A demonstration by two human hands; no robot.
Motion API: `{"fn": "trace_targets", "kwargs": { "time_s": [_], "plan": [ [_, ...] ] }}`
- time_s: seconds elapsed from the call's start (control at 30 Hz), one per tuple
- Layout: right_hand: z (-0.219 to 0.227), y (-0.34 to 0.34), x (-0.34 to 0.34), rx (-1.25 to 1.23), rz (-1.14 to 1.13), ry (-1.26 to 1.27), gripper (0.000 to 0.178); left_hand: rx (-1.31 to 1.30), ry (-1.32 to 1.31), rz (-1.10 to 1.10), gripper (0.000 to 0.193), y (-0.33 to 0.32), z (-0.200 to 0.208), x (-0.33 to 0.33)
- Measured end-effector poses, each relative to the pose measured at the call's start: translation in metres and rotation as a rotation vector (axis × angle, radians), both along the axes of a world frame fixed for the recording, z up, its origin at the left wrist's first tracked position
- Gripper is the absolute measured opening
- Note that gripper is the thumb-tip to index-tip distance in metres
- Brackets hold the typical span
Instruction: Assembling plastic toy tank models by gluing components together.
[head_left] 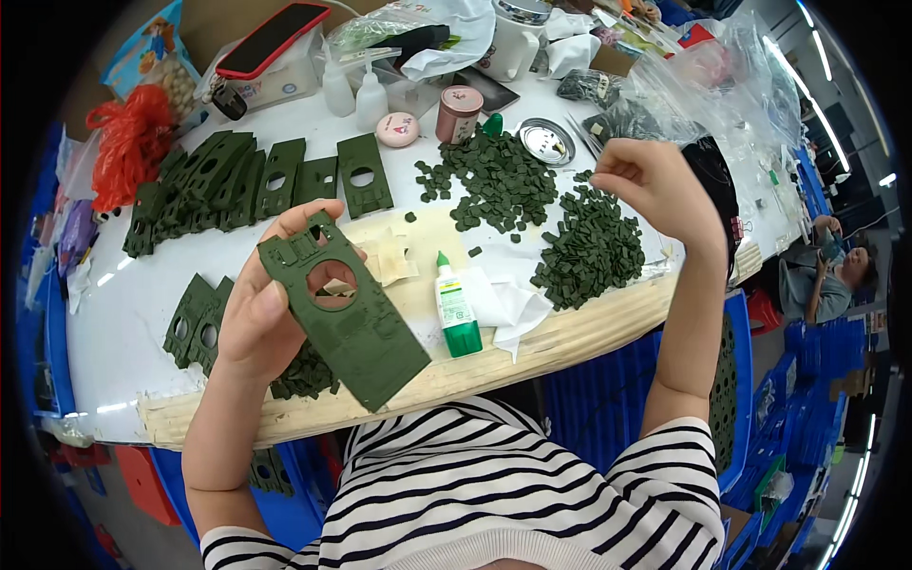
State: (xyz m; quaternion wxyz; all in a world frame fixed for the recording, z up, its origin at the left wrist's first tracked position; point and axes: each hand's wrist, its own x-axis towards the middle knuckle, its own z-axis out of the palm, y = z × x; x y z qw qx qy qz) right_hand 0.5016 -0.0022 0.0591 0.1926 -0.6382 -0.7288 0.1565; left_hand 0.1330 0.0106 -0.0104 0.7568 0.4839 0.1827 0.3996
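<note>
Aslant, a green plate grasped by the left hand at its left edge, right hand well apart, pinched together near small green pieces, cannot tell if holding one

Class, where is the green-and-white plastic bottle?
In the head view, the bottle lies near centre, right of the held green rectangular plate, beside white tissue.

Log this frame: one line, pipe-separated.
left hand: holding dark green panel | right hand: raised near pile of small green pieces, grasp unclear | white-and-green bottle: between hands
</note>
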Motion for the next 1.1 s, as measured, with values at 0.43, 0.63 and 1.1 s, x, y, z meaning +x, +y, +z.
{"fn": "trace_targets", "kwargs": {
  "time_s": [0.43,0.63,1.1],
  "plan": [
    [-0.072,0.022,0.034,-0.157,-0.017,0.028,0.009,-0.061,-0.074,-0.094,0.087,0.008,-0.004,-0.002],
    [-0.071,0.019,0.025,-0.114,0.056,0.048,0.009,-0.099,-0.116,-0.087,0.080,0.009,-0.007,-0.003],
    [-0.028,0.003,-0.007,0.241,0.058,0.235,0.008,-0.238,-0.050,-0.136,0.064,0.003,0.001,0.002]
  ]
}}
